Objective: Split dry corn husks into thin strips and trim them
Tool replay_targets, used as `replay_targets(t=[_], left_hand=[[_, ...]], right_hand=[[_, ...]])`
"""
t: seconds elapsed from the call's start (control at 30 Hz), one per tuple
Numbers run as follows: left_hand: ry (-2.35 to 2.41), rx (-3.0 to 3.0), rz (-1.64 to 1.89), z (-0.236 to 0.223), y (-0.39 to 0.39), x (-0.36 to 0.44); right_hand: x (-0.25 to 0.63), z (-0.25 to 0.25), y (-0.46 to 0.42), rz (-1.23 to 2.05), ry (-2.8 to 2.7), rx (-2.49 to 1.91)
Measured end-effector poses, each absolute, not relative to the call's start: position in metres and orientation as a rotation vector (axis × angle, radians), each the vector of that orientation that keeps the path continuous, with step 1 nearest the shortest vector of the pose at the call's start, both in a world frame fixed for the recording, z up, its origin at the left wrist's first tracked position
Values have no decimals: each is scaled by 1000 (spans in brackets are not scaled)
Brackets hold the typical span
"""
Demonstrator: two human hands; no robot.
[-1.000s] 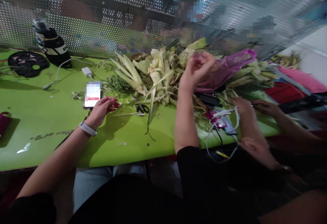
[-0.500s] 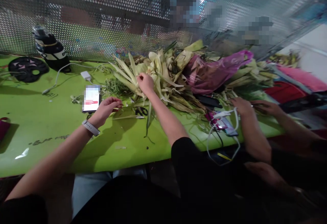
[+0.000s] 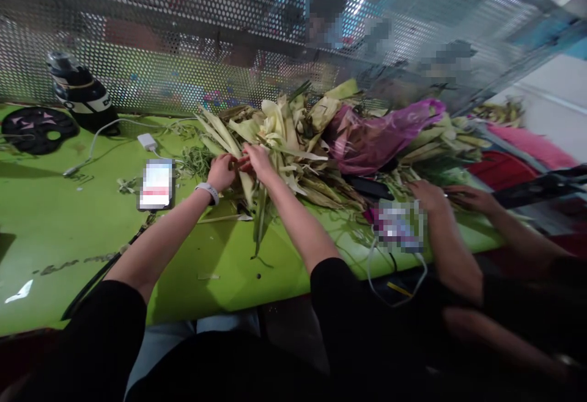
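Observation:
At the left end of a heap of pale corn husks (image 3: 293, 139), my two hands meet. My right hand (image 3: 257, 160) has its fingers closed on a corn husk (image 3: 248, 189), whose strips stick out above and below. Coming in from the left, my left hand (image 3: 222, 171) has its fingers bent against the same husk, close to the right fingertips. The exact grip between the fingertips is partly hidden. Thin green shreds (image 3: 195, 160) lie just left of my left hand. Under my wrists, long green leaf strips (image 3: 260, 218) hang toward the table's front.
On the green table (image 3: 183, 279) are a phone (image 3: 156, 185), a white adapter (image 3: 147, 142) with cable and a dark bottle (image 3: 85, 93). A pink plastic bag (image 3: 367, 136) rests on the heap. Another person's hands (image 3: 431, 197) work at the right. A perforated metal panel (image 3: 183, 41) stands behind.
My left hand has moved right and forward from beside the phone to meet my right hand at the husks. My right hand has shifted slightly down. The view has turned a little.

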State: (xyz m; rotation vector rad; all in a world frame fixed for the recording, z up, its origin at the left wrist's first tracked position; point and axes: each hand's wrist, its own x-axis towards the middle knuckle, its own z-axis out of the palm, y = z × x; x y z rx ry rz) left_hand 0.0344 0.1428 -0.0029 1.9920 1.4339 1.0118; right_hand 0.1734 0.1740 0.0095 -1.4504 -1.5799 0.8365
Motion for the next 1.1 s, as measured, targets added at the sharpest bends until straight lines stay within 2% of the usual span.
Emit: replay_targets(t=[0.2,0.57,0.87,1.1], left_hand=[[1373,2139,953,-6,137,33],[1418,2197,887,-11,137,35],[1407,2214,925,-13,136,32],[1402,2190,924,-15,135,30]], right_hand=[[153,22,195,155,-1830,-1749],[150,46,193,46,-1980,-1992],[155,59,204,30,-2014,-1865],[136,61,231,48,-2021,-1936]])
